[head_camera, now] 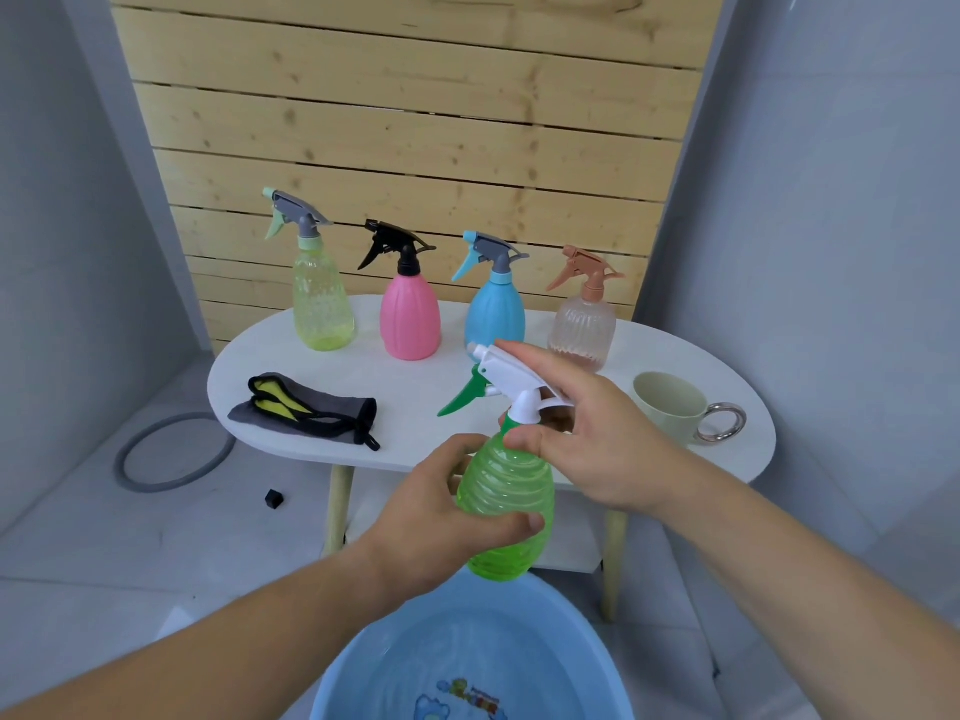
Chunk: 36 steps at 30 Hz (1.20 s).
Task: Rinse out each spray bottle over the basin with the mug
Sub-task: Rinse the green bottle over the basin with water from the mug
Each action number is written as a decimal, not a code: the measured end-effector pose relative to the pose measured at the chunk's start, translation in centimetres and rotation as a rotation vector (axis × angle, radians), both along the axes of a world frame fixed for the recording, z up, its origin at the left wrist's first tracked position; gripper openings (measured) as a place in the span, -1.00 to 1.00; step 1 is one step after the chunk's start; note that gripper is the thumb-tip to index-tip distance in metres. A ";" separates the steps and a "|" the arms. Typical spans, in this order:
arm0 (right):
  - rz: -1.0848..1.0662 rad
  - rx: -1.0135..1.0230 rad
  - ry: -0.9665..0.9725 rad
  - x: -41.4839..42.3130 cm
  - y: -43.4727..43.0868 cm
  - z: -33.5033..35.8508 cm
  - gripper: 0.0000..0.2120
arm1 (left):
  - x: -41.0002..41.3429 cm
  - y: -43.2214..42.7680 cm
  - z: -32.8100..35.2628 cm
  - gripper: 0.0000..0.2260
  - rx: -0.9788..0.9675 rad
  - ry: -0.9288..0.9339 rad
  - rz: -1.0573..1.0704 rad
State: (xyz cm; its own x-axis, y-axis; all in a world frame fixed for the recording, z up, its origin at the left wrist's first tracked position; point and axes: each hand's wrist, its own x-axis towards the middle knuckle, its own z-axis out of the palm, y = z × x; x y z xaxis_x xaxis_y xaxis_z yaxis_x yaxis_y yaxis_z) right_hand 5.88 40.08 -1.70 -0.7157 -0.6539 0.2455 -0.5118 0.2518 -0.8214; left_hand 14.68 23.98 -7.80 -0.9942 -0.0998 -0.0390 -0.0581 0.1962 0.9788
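Two hands held the green bottle (506, 511) upright over the basin (395, 652), left hand (436, 511) wrapped round its body, right hand (587, 433) pinching the neck above.

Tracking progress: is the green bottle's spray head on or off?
On. The white spray head sits atop the green bottle; right hand grips it, left hand holds the body.

We see bright, even light, with faint shadow beneath the worktop (675, 356). Wide-angle distortion slants the grey walls (831, 200) at 3 and 9 o'clock; detail looks slightly soft.
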 end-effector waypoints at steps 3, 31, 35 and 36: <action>-0.059 -0.008 0.001 0.0 -0.2 -0.6 -0.33 | 0.0 0.2 -0.2 -0.53 -0.022 0.002 0.024; -0.380 -0.119 -0.266 -0.1 0.5 -0.9 -0.51 | -1.9 1.4 0.9 -0.52 -0.071 0.094 0.093; -0.435 0.006 -0.315 0.3 1.0 -0.9 -0.54 | -2.7 2.3 1.2 -0.50 -0.084 0.136 0.097; -0.419 0.006 -0.303 0.3 1.1 -0.6 -0.64 | -3.0 2.5 1.4 -0.49 -0.095 0.144 0.088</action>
